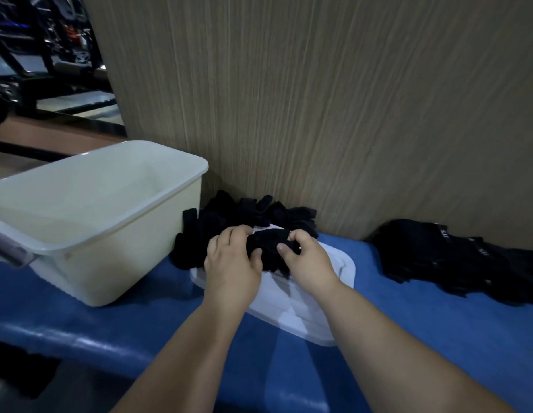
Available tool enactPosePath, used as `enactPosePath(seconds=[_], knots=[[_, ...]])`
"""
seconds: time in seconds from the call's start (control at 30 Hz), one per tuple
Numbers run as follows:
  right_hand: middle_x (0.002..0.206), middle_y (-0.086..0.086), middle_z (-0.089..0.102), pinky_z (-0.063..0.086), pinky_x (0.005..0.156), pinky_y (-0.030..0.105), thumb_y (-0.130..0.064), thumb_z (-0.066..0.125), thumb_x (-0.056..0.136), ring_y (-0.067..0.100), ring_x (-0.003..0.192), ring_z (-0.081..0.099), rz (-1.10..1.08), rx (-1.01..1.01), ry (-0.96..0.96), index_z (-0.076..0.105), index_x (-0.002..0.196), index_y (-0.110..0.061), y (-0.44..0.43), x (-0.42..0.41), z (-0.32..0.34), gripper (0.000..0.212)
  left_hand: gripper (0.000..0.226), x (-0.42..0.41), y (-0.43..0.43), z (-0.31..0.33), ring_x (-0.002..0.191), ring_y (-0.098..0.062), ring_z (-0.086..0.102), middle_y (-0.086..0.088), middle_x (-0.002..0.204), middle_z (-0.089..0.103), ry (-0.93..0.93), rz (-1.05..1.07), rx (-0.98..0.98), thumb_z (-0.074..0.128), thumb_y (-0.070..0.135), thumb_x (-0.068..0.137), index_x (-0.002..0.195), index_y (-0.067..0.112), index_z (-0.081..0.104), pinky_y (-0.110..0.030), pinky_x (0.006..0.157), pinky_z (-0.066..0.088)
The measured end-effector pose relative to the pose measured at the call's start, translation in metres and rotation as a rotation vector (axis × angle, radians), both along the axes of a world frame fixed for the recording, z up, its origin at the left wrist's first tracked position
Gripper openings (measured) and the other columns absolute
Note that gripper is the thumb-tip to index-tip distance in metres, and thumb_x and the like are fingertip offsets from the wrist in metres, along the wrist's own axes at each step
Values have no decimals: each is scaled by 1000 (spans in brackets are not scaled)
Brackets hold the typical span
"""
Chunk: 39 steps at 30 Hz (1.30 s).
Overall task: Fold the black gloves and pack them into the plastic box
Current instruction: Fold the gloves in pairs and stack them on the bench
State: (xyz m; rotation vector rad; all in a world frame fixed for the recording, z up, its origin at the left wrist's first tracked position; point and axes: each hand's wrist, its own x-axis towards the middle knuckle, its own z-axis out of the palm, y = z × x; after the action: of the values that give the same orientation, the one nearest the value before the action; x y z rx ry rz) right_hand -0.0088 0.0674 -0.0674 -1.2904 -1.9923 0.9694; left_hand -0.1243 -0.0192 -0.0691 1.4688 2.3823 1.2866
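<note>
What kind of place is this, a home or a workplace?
Probably a workplace, such as a packing station. A pile of black gloves lies on a blue-covered bench against a wood-grain partition, and dark frames that look like equipment stand behind.

The scene is dim, the light soft and from above; a pale sheen streaks the blue counter (80, 341) along its near edge; the gloves (244, 216) read as flat black with almost no detail; wide-angle bending curves the wood panel (318, 99) and the box (89, 222); the top left background is blurred
</note>
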Motion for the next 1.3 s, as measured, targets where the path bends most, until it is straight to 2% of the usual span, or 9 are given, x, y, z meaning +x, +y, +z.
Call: enactPosePath(seconds=[0.1, 0.17, 0.33, 0.4, 0.53, 0.77, 1.03, 1.2, 1.3], knots=[[77, -4, 56, 39, 59, 21, -26, 57, 95, 13, 67, 51, 0, -7, 5, 44, 79, -27, -8, 22, 5, 20, 46, 11, 3, 2, 132, -17, 29, 9, 144, 42, -1, -111, -37, 51, 26, 96, 141, 27, 41, -34, 107, 30], [75, -4, 57, 41, 60, 21, -25, 57, 95, 13, 68, 52, -24, -5, 7, 46, 80, -26, -11, 38, 6, 18, 47, 19, 7, 2, 134, -17, 29, 8, 144, 43, -14, -184, -97, 48, 26, 97, 143, 29, 39, -31, 108, 27], [88, -2, 61, 41, 59, 14, -21, 58, 94, 7, 71, 56, -62, -10, 33, 49, 81, -30, -16, 85, 7, 18, 40, 48, 12, 2, 121, -16, 46, 7, 128, 54, -67, -363, -182, 53, 30, 94, 134, 32, 50, -36, 100, 43], [86, -5, 60, 40, 62, 13, -21, 59, 94, 6, 73, 54, -77, -4, 21, 50, 81, -31, -18, 105, 6, 19, 39, 63, 11, 4, 117, -14, 49, 10, 126, 52, -51, -422, -218, 57, 32, 92, 131, 34, 52, -35, 99, 44], [104, -2, 57, 38, 72, 18, -24, 60, 93, 9, 87, 53, -133, 17, -48, 50, 83, -36, -25, 146, 2, 18, 35, 91, 8, 8, 104, -9, 54, 13, 116, 50, -8, -579, -277, 67, 34, 86, 121, 34, 60, -26, 92, 46], [113, -6, 49, 34, 81, 18, -28, 59, 94, 11, 102, 50, -215, 53, -157, 51, 99, -33, -32, 208, -2, 11, 37, 137, 4, 9, 101, -8, 54, 13, 121, 48, 114, -803, -367, 66, 21, 87, 122, 32, 59, -23, 91, 46], [112, -8, 46, 34, 80, 18, -29, 58, 94, 8, 96, 48, -319, 87, -169, 57, 111, -24, -39, 243, -13, 17, 21, 171, 4, 3, 108, -12, 46, 9, 109, 54, 262, -800, -302, 62, 20, 89, 109, 26, 59, -27, 95, 39], [114, -7, 45, 37, 88, 22, -27, 61, 92, 13, 106, 47, -386, 174, -180, 60, 115, -27, -38, 255, -12, 23, 13, 177, 5, -3, 89, -10, 47, 16, 88, 44, 197, -798, -252, 64, 20, 86, 96, 27, 59, -28, 82, 43], [109, -11, 44, 32, 95, 21, -24, 68, 87, 5, 107, 37, -381, 345, -185, 58, 116, -30, -39, 260, -6, 31, 12, 178, 7, -5, 79, -8, 45, 16, 84, 47, 150, -776, -228, 65, 20, 86, 93, 27, 58, -24, 73, 39]])
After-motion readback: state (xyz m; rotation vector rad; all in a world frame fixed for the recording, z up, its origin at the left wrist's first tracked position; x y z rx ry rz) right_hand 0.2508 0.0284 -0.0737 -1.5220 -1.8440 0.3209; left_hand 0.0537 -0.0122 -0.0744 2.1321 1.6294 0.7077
